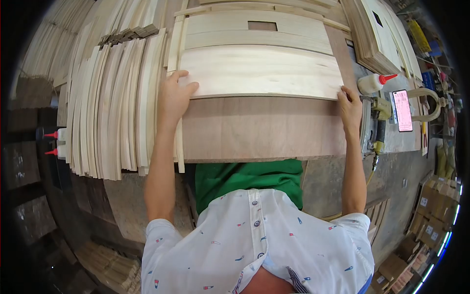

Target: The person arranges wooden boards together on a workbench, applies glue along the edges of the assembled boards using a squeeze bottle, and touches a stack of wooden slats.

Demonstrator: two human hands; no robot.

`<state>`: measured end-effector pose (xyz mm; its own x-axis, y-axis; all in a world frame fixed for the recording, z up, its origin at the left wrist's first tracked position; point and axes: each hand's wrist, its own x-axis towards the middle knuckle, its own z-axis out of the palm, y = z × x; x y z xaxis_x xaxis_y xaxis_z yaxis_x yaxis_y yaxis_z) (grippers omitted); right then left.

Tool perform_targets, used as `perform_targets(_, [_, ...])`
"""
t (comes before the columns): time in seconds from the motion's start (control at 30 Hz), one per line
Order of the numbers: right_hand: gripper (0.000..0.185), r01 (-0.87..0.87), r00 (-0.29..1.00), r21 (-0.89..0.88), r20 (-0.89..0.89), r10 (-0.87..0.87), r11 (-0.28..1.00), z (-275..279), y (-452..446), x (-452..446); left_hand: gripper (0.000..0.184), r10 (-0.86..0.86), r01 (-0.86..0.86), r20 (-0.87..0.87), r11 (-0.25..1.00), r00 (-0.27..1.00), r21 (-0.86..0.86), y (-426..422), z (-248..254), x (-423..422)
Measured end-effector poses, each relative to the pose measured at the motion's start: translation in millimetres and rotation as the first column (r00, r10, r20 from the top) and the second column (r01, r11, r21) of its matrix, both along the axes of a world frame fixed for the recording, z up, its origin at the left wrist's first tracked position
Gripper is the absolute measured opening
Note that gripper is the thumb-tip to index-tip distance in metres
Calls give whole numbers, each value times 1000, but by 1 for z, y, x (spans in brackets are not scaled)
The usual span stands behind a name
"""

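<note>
A pale wooden board (259, 71) lies flat across the workbench (264, 130), its near edge toward me. My left hand (178, 93) is on its left end, thumb and index finger apart over the corner. At the right end, my right hand (349, 105) pinches the near corner between thumb and fingers. Just beyond lies another board (220, 24) with a rectangular cutout. A thin wooden strip (179, 147) runs beside my left wrist.
Many thin strips (112, 108) are piled at the left. On the right are stacked panels (374, 39), a white glue bottle (369, 84) with a red tip, a nail gun (381, 109) and a phone (402, 111).
</note>
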<state>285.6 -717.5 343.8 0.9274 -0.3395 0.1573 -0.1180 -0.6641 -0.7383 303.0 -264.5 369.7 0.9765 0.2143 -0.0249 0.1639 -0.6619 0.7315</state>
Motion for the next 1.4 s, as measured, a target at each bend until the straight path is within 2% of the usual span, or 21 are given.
perform_targets(0.07, [30, 10, 1000, -2, -5, -10, 1000, -6, -9, -4, 48, -9, 10, -20, 999, 1000, 53, -4, -3, -5])
perform_targets(0.13, [30, 18, 1000, 30, -4, -18, 999, -12, -14, -5, 48, -47, 39, 48, 987, 998, 155, -10, -7, -9])
perform_targets(0.27, [32, 11, 999, 29, 35, -12, 1000, -13, -4, 1, 41, -35, 8, 132, 981, 991, 194, -10, -14, 5])
perform_targets(0.33, [33, -14, 999, -172, -31, 9, 985, 1, 11, 4, 38, -38, 2, 145, 970, 989, 243, -7, -16, 14])
perform_targets(0.47, [34, -22, 999, -168, -48, 15, 985, 8, 22, 3, 38, -46, 15, 87, 945, 995, 328, -11, -16, 20])
perform_targets(0.53, [34, -30, 997, -279, -77, 9, 960, 16, 29, -3, 38, -47, 4, 107, 927, 993, 375, -14, -17, 20])
perform_targets(0.57, [34, -27, 996, -282, -84, 3, 959, 15, 27, -3, 38, -52, 11, 100, 928, 994, 372, -15, -18, 20])
perform_targets(0.67, [33, -7, 995, -205, -94, -12, 979, 7, 21, -7, 37, -23, -22, 131, 943, 991, 332, -15, -17, 10])
perform_targets(0.73, [33, 19, 1000, -110, -7, -20, 994, 1, 11, -17, 37, -43, -11, 231, 973, 972, 229, -16, -12, -12])
perform_targets(0.87, [30, 76, 997, -35, 28, -75, 997, 19, 5, -81, 40, -64, 46, 122, 988, 990, 145, -21, 7, -96])
perform_targets(0.93, [29, 93, 995, 3, 43, -93, 996, 14, 1, -110, 40, -53, 34, 100, 982, 994, 184, -25, 5, -135])
perform_targets(1.0, [29, 168, 985, 77, 15, -170, 983, 10, 1, -138, 41, -35, 23, 49, 976, 998, 219, -29, 2, -154])
perform_targets(1.1, [27, 171, 985, 129, -46, -167, 977, -8, -2, -154, 40, -31, 38, -38, 981, 999, 188, -31, 2, -159])
perform_targets(1.2, [27, 144, 988, 71, -61, -140, 987, -9, 8, -150, 40, -39, 46, -36, 975, 999, 216, -29, -1, -147])
perform_targets(1.3, [28, 107, 991, 21, -84, -105, 994, -3, 16, -146, 41, -83, 68, 40, 955, 996, 288, -28, -9, -139])
perform_targets(1.4, [31, 65, 994, 15, -88, -64, 998, -9, 14, -145, 46, -185, 142, 109, 938, 977, 317, -33, -16, -137])
